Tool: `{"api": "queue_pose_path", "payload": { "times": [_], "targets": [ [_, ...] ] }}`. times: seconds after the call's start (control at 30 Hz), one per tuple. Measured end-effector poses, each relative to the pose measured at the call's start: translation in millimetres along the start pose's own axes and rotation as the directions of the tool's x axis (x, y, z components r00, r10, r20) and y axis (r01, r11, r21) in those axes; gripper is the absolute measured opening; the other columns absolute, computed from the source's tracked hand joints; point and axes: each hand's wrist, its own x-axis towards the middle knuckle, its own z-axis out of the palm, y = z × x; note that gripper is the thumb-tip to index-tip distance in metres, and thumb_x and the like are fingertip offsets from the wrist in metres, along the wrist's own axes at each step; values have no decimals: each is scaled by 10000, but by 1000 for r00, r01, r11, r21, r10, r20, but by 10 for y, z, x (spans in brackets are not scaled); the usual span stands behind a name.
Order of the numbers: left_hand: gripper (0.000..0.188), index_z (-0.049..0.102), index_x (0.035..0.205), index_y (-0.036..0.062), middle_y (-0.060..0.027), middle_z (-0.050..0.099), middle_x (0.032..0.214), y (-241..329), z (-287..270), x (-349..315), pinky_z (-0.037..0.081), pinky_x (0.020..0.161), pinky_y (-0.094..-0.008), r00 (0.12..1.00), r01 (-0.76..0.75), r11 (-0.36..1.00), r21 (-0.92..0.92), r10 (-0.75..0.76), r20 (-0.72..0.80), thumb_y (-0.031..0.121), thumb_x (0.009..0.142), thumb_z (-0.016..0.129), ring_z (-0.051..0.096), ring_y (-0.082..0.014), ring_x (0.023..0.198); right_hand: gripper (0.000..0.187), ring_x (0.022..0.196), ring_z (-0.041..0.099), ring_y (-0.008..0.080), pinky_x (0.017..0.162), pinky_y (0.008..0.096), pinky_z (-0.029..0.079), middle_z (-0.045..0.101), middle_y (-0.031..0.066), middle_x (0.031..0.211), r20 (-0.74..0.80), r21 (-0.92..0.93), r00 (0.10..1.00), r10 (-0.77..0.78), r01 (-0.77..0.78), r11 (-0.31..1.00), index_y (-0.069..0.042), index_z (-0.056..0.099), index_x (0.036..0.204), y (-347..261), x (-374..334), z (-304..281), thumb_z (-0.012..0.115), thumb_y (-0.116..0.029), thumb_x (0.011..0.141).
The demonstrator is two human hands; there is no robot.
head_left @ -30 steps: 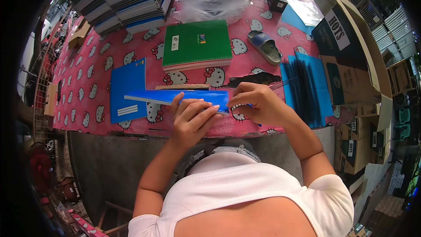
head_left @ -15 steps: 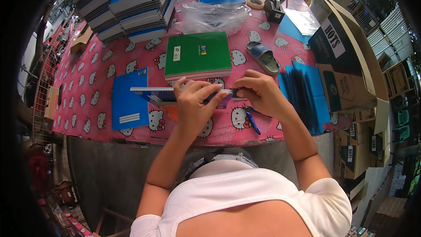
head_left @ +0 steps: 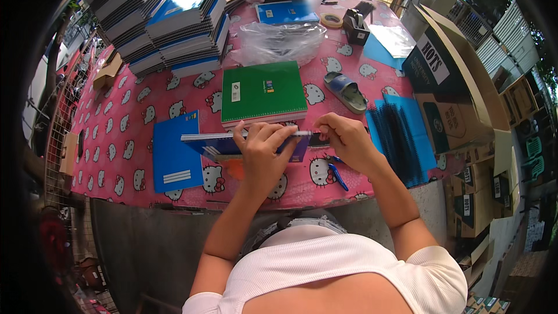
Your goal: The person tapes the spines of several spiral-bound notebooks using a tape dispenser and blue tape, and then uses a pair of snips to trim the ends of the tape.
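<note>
Both hands clamp the blue notebook [head_left: 244, 142] just below the green notebook [head_left: 264, 93]: left hand [head_left: 261, 151] steadies, right hand [head_left: 343, 139] pinches the spine end. Looks like binding; next needs careful alignment.

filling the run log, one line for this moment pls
left hand: grips blue notebook | right hand: pinches its spiral end | green notebook: flat behind

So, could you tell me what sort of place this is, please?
Probably a small notebook-binding or stationery workshop: tall notebook stacks, loose black binding combs on the pink table, and cardboard boxes alongside.

Notebook [head_left: 244, 144] middle under left hand [head_left: 263, 154]
</note>
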Motion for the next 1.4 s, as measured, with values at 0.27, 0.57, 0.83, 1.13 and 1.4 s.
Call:
{"api": "queue_pose_path", "payload": {
  "times": [0.27, 0.57, 0.83, 1.13, 1.4],
  "targets": [
    [276, 731, 1036, 209, -2, 655, 886, -6, -60, 5, 203, 1044, -474, 998, 16, 998, -53, -12, 67, 217, 760, 726, 585, -181, 922, 145, 696, 607, 319, 596, 391, 474, 559, 118, 783, -28, -197, 1000, -5, 0, 980, -69, 584, 891, -166, 48, 43, 672, -132, 794],
    [239, 743, 1017, 213, 39, 664, 870, 28, -85, -22, 215, 1028, -465, 1000, -6, 1000, 0, 6, 29, 256, 783, 717, 573, -131, 869, 187, 693, 620, 263, 572, 356, 496, 631, 92, 804, -237, -62, 968, -87, 75, 995, -49, 669, 826, -124, 20, 296, 768, -135, 693],
    [220, 751, 975, 207, 51, 673, 836, 6, -8, -36, 227, 1019, -443, 1000, 1, 1000, -12, -1, -12, 253, 760, 752, 575, -124, 836, 148, 812, 628, 306, 629, 414, 493, 594, 108, 821, -166, -211, 985, 51, -86, 974, -64, 618, 910, -191, -54, 223, 679, -131, 792],
    [200, 688, 838, 101, 5, 679, 797, 34, -19, -37, 260, 1009, -472, 996, 80, 990, -113, -85, -35, 158, 679, 795, 609, -160, 793, 148, 771, 596, 296, 653, 404, 464, 578, 86, 845, -94, -270, 986, -140, 110, 957, -64, 602, 887, -189, 7, 280, 679, -134, 782],
    [188, 688, 821, 131, 20, 693, 816, 21, -21, -32, 262, 1028, -459, 995, 80, 987, -139, -87, -47, 125, 663, 790, 615, -157, 803, 114, 762, 567, 286, 670, 403, 433, 563, 86, 812, -113, -259, 991, -70, 39, 965, -68, 581, 828, -137, 24, 297, 645, -163, 822]
  ]
}}
